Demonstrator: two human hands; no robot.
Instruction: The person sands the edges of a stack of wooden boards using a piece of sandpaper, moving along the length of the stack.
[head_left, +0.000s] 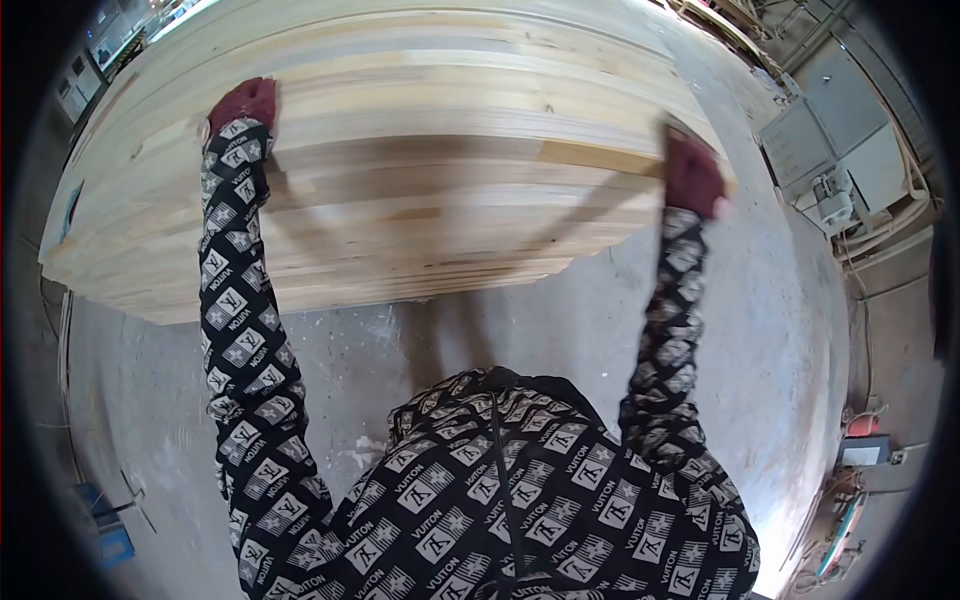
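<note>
Left hand (243, 103) (red glove) rests on the top board (440, 110), fingers flat or curled, can't tell. Right hand (692, 172) clasps the same board's right end edge. Board tops a stack of boards (330, 265) ahead of the person, long axis left-right across view, right end tipped slightly lower. Stack sits on concrete floor (760, 330); grey cabinet (835, 150) well apart at right.

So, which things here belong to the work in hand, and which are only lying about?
In hand: stack of wooden boards; left hand resting on top of it; right hand gripping its edge.
Lying about: grey cabinet; blue box; cables.
</note>
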